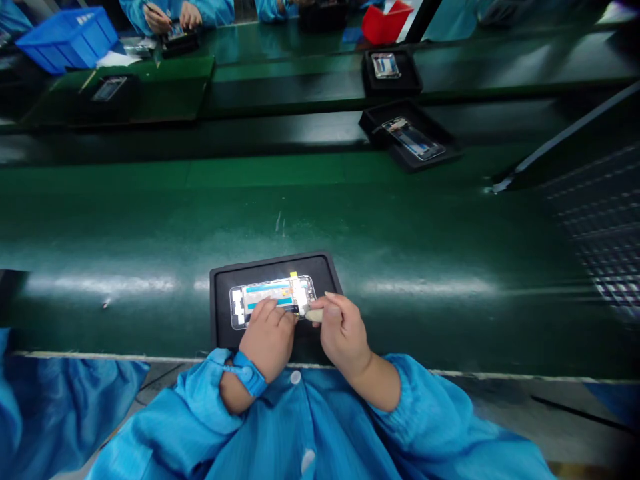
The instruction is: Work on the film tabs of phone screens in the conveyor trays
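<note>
A black tray (225, 280) lies on the green belt close to me, with an opened phone frame (265, 293) lying flat in it. My left hand (267, 337) rests on the phone's near edge, fingers curled and pressing down on it. My right hand (343, 330) pinches a small pale tool or part (314, 315) at the phone's right end, near a yellow tab (293, 275). I cannot make out what the pale piece is. A blue strap circles my left wrist (249, 373).
Two more black trays with phone frames (413, 139) (386, 65) sit farther along the belt. A blue bin (67, 37) and a red bin (383, 23) stand at the back. A co-worker's hands (173, 17) work on the far side. A dark mesh panel (605, 227) is at right.
</note>
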`<action>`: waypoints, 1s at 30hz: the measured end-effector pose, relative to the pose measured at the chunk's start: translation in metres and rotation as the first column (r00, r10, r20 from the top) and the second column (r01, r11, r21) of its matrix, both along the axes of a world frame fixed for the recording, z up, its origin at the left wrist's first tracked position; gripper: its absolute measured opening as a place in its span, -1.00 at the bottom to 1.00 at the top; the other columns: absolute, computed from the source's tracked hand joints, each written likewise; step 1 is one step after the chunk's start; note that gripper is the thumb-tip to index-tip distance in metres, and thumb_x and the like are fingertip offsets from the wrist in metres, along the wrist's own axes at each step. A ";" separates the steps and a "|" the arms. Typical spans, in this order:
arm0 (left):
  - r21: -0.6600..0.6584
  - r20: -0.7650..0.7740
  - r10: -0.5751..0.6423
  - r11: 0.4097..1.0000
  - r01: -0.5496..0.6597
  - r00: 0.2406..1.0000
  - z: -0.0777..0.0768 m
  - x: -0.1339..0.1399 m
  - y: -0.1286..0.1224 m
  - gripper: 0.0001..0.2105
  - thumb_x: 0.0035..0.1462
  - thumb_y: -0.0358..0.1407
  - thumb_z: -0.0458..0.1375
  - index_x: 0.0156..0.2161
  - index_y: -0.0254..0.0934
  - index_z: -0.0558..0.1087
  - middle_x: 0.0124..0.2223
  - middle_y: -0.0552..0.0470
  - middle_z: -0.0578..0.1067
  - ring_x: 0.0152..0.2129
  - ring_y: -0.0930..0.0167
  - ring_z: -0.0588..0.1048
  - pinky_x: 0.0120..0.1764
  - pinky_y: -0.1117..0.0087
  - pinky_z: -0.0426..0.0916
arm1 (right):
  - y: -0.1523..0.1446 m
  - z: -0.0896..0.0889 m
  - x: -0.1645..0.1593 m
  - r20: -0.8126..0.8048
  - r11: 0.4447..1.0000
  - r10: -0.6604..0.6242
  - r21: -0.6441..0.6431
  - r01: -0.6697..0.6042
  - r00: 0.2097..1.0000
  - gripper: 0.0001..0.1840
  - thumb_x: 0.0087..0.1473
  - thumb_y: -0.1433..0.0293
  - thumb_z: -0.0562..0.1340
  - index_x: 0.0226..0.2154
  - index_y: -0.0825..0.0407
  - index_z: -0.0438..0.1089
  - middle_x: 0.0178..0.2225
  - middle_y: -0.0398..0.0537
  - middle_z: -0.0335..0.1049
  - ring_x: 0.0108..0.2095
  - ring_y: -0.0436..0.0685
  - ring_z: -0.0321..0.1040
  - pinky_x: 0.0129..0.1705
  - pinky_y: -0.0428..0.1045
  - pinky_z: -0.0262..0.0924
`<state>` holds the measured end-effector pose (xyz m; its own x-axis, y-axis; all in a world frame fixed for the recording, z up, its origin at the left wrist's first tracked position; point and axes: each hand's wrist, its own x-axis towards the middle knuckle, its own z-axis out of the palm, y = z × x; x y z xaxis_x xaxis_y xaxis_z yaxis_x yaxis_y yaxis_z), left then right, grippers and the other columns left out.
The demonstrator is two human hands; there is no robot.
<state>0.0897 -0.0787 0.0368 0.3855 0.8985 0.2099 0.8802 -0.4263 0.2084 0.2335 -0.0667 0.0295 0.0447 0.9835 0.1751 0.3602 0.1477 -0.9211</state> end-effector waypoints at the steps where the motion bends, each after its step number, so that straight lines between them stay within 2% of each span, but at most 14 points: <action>1: -0.003 -0.001 -0.001 1.000 0.001 1.000 0.000 0.000 0.000 -0.87 0.08 -0.41 -0.01 -0.36 -0.30 0.39 -0.38 -0.02 0.43 -0.23 0.30 0.33 -0.05 0.17 0.22 | 0.002 0.003 0.000 0.040 1.000 0.018 -0.010 -0.018 0.999 -0.80 0.11 0.32 -0.05 -0.26 0.00 0.21 -0.37 -0.03 0.38 -0.40 0.10 0.35 -0.34 0.04 0.26; 4: -0.011 -0.004 -0.012 1.000 0.012 1.000 -0.001 -0.002 -0.001 -0.85 0.05 -0.45 -0.02 -0.33 -0.30 0.40 -0.36 -0.03 0.43 -0.22 0.29 0.33 -0.04 0.15 0.21 | 0.009 0.017 -0.005 0.216 0.988 0.153 -0.017 -0.153 0.964 -0.74 0.10 0.30 -0.06 -0.34 0.00 0.29 -0.38 0.00 0.38 -0.34 0.13 0.33 -0.27 0.04 0.23; 7: -0.010 -0.008 -0.025 1.000 0.025 1.000 -0.002 -0.003 -0.002 -0.82 0.03 -0.47 -0.03 -0.30 -0.32 0.41 -0.35 -0.07 0.43 -0.21 0.27 0.34 -0.05 0.13 0.22 | 0.016 0.028 -0.012 0.405 0.939 0.333 -0.061 -0.339 0.852 -0.64 0.12 0.28 -0.11 -0.42 0.02 0.33 -0.46 0.03 0.37 -0.38 0.16 0.30 -0.27 0.05 0.20; 9: -0.008 -0.006 -0.025 1.000 0.025 1.000 -0.004 -0.003 -0.002 -0.81 0.02 -0.47 -0.03 -0.30 -0.33 0.41 -0.34 -0.09 0.44 -0.20 0.26 0.33 -0.06 0.12 0.22 | 0.017 0.029 -0.016 0.461 0.917 0.380 -0.074 -0.393 0.802 -0.59 0.12 0.28 -0.13 -0.47 0.03 0.34 -0.51 0.05 0.35 -0.42 0.16 0.28 -0.29 0.06 0.19; 11: -0.011 0.003 -0.020 1.000 0.020 1.000 -0.005 -0.003 -0.002 -0.80 0.02 -0.48 -0.04 -0.30 -0.33 0.41 -0.35 -0.09 0.44 -0.19 0.26 0.33 -0.05 0.12 0.22 | 0.018 0.027 -0.018 0.454 0.913 0.382 -0.052 -0.404 0.805 -0.58 0.11 0.27 -0.14 -0.51 0.03 0.32 -0.53 0.06 0.34 -0.45 0.15 0.27 -0.30 0.06 0.18; 13: -0.008 0.016 -0.012 1.000 0.012 1.000 -0.004 -0.002 -0.001 -0.82 0.03 -0.48 -0.04 -0.34 -0.33 0.41 -0.36 -0.08 0.43 -0.20 0.27 0.33 -0.05 0.12 0.22 | 0.019 0.024 -0.017 0.393 0.929 0.355 -0.044 -0.368 0.848 -0.61 0.09 0.25 -0.12 -0.54 0.01 0.29 -0.52 0.04 0.34 -0.43 0.15 0.28 -0.29 0.05 0.18; 15: -0.002 0.033 -0.001 1.000 0.001 0.999 -0.002 -0.001 -0.001 -0.83 0.06 -0.45 -0.04 -0.38 -0.32 0.40 -0.40 -0.06 0.43 -0.24 0.29 0.34 -0.07 0.13 0.24 | 0.022 0.021 -0.014 0.246 0.968 0.244 -0.120 -0.221 0.938 -0.65 0.08 0.22 -0.10 -0.52 0.00 0.26 -0.51 0.00 0.34 -0.44 0.13 0.30 -0.32 0.03 0.20; 16: 0.003 0.047 0.002 1.000 -0.003 0.999 0.000 0.000 0.000 -0.83 0.08 -0.44 -0.04 -0.40 -0.31 0.39 -0.42 -0.04 0.42 -0.26 0.30 0.35 -0.08 0.14 0.25 | 0.024 0.020 -0.012 0.138 0.973 0.148 -0.196 -0.120 0.979 -0.66 0.09 0.19 -0.10 -0.47 0.00 0.25 -0.50 -0.03 0.34 -0.49 0.10 0.30 -0.38 0.01 0.21; 18: 0.031 0.098 0.016 0.999 -0.019 0.995 0.005 -0.001 0.001 -0.83 0.10 -0.40 -0.04 -0.42 -0.30 0.39 -0.44 -0.02 0.41 -0.27 0.32 0.34 -0.10 0.17 0.27 | 0.028 0.017 -0.008 -0.080 0.932 -0.070 -0.360 0.036 0.994 -0.64 0.11 0.14 -0.12 -0.33 0.02 0.20 -0.49 -0.09 0.33 -0.62 0.03 0.26 -0.54 -0.03 0.21; 20: 0.083 0.153 0.039 0.995 -0.052 0.987 0.011 -0.002 0.006 -0.83 0.10 -0.40 -0.05 -0.41 -0.29 0.39 -0.44 0.00 0.41 -0.26 0.33 0.33 -0.08 0.19 0.26 | 0.029 0.015 -0.006 -0.213 0.897 -0.193 -0.433 0.084 0.958 -0.59 0.10 0.08 -0.12 -0.21 0.04 0.14 -0.49 -0.14 0.32 -0.71 -0.01 0.20 -0.64 -0.06 0.17; 22: 0.120 0.158 0.091 0.987 -0.110 0.983 0.016 -0.003 0.014 -0.82 0.10 -0.41 -0.05 -0.39 -0.29 0.40 -0.42 0.01 0.41 -0.22 0.30 0.32 -0.05 0.15 0.23 | 0.029 0.013 -0.006 -0.247 0.900 -0.214 -0.426 0.092 0.945 -0.55 0.08 0.05 -0.09 -0.17 0.05 0.11 -0.49 -0.17 0.32 -0.71 -0.03 0.21 -0.64 -0.07 0.18; 25: 0.115 0.053 0.178 0.976 -0.183 0.983 0.015 -0.004 0.032 -0.81 0.09 -0.36 -0.03 -0.28 -0.29 0.43 -0.27 -0.06 0.41 -0.13 0.20 0.28 -0.03 0.05 0.19 | 0.028 0.011 -0.007 -0.253 0.904 -0.213 -0.418 0.092 0.944 -0.53 0.08 0.04 -0.08 -0.15 0.06 0.11 -0.47 -0.15 0.32 -0.70 -0.03 0.22 -0.62 -0.07 0.20; 30: -0.042 -0.078 0.181 0.982 -0.185 0.980 0.001 -0.009 0.048 -0.75 0.04 -0.30 0.04 -0.15 -0.12 0.42 -0.11 -0.09 0.36 -0.05 0.09 0.21 -0.08 -0.04 0.20 | 0.029 0.009 -0.009 -0.266 0.894 -0.182 -0.446 0.046 0.947 -0.51 0.06 0.04 -0.07 -0.13 0.07 0.14 -0.45 -0.13 0.33 -0.69 -0.04 0.22 -0.62 -0.08 0.21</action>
<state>0.0812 -0.0302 0.0379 0.2264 0.9638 0.1410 0.9560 -0.2476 0.1572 0.2248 -0.0374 0.0382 0.1433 0.9427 -0.3013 0.0541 -0.3114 -0.9487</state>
